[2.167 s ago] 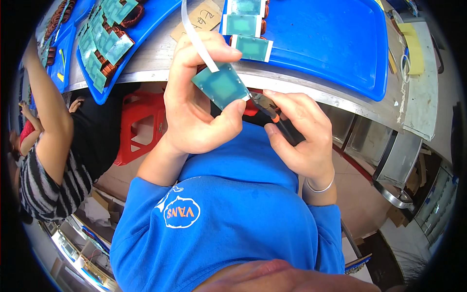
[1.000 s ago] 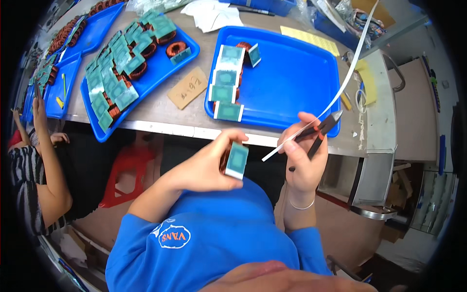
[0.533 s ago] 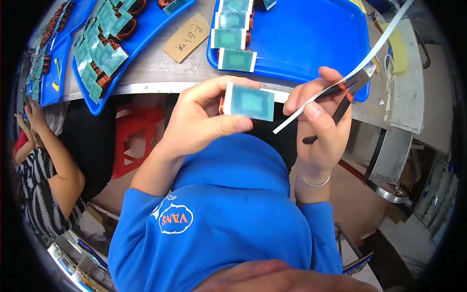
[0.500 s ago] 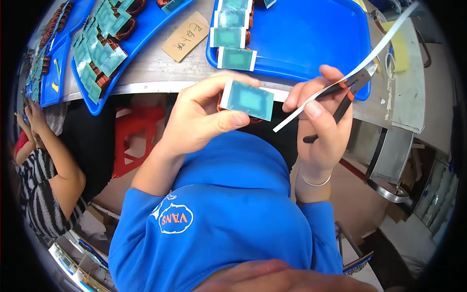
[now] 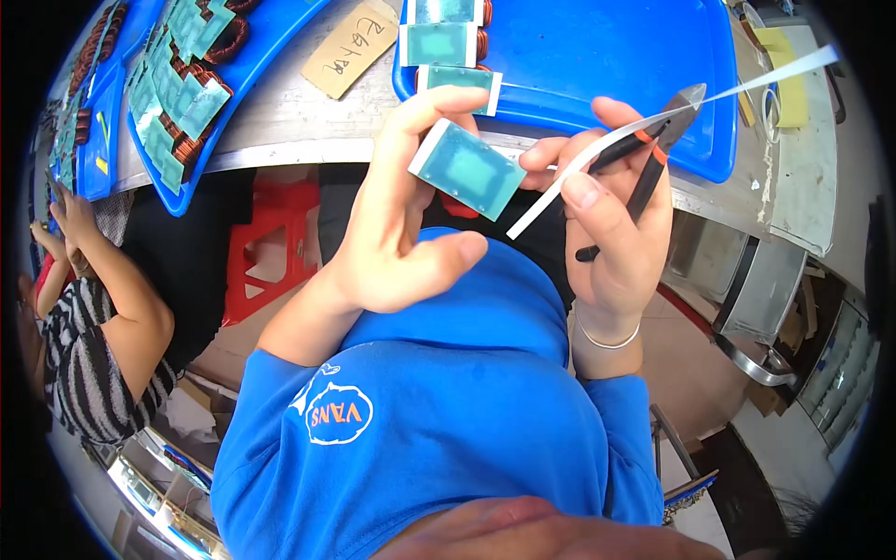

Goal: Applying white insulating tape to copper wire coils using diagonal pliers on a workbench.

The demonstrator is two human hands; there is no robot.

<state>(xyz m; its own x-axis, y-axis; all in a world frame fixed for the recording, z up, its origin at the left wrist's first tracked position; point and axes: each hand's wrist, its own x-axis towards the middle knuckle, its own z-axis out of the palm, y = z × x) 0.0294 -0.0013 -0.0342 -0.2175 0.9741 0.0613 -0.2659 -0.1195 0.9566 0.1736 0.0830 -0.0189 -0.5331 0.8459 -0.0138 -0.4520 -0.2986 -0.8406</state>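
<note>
In front of my body is a green rectangular board (image 5: 467, 171) with white strips along its edge. Half a second ago copper winding showed under it; now that side is hidden. My left hand (image 5: 397, 210) holds it with curled fingers behind and beside it, the thumb lifted off its face. My right hand (image 5: 611, 210) grips cutting pliers (image 5: 644, 163) with black and orange handles, jaws pointing up and away. A narrow white strip (image 5: 565, 182) lies between that hand's thumb and fingers, its far end passing the jaws. A right fingertip meets the board's right corner.
A blue tray (image 5: 597, 56) beyond my hands holds several copper coils with green boards (image 5: 439, 45). More fill another blue tray (image 5: 175, 201) at left. Cardboard with handwriting (image 5: 350, 49) lies between them. At far left are a co-worker's hands (image 5: 75, 224). A red stool (image 5: 271, 247) stands below.
The green board has turned clockwise and tilted. My left thumb has come off its face, and my right fingers have moved left to its corner. The pliers and strip have swung slightly.
</note>
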